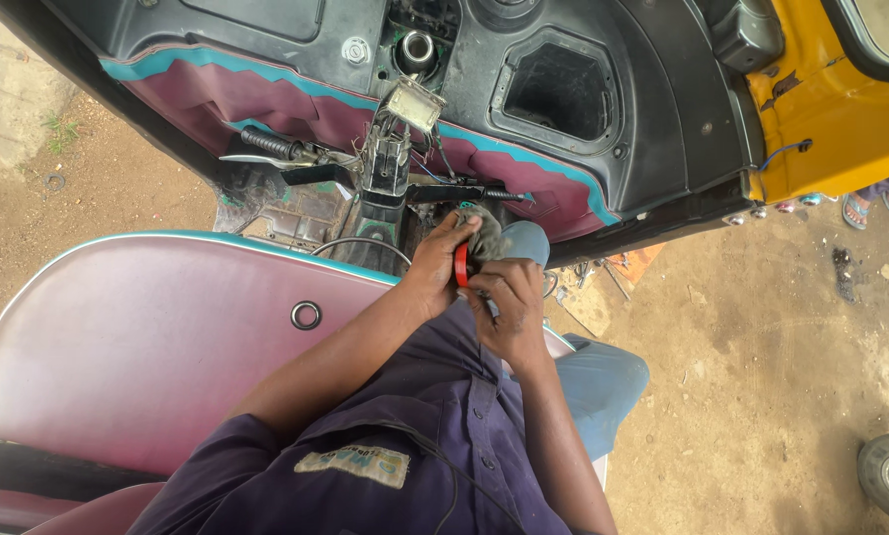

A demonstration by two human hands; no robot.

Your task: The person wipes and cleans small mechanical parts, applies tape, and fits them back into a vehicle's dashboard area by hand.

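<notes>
Red ring sat edge-on between both hands; left hand fingers pinched it, right hand fingers curled beneath, pressing grey rag.

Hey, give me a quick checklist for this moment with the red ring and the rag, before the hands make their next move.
1. Red ring held: ok, pinched between both hands above the knee.
2. Left hand grip on the grey rag: ok, fingers wrap the rag against the ring.
3. Right hand grip: ok, fingertips close on the ring's lower edge.
4. Ring surface clean: cannot tell, mostly hidden by fingers and rag.
5. Stripped handlebar column ahead: not ok, its housing is open and loose wires hang out.
6. Maroon seat beside the left arm: ok, nothing lies on it.
</notes>
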